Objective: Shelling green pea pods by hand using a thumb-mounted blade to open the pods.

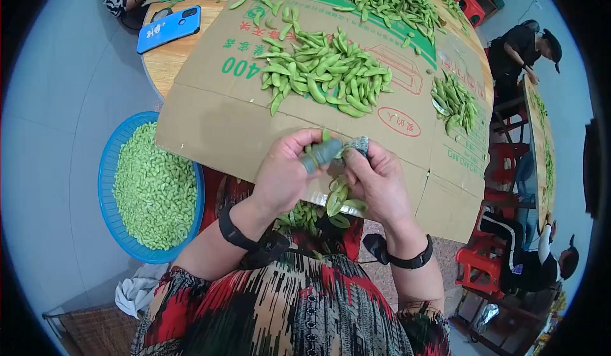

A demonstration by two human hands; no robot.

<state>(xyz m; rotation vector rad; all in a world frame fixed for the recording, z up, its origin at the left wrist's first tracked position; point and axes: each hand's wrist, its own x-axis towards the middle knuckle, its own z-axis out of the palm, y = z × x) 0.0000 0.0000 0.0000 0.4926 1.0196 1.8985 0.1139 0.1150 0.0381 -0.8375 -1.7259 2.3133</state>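
Observation:
Over the near edge of the cardboard, my left hand (284,173) and my right hand (384,185) meet, fingers pinched together. A green edamame pod (325,134) shows at the fingertips of my left hand, mostly hidden by them. A grey-green finger cover (322,155) with a yellowish band sits on a left-hand digit. On my right hand, a dark patterned cover (358,145) wraps a fingertip. Split pods (338,200) hang just below my right fingers, which seem to close on pod pieces. A pile of whole edamame pods (324,69) lies just beyond my hands.
Flattened cardboard (216,120) covers the round wooden table (156,69). At lower left stands a blue basket (108,184) of shelled beans. A blue phone (168,29) lies at far left, a smaller pod heap (456,103) at right. Other people sit around nearby tables.

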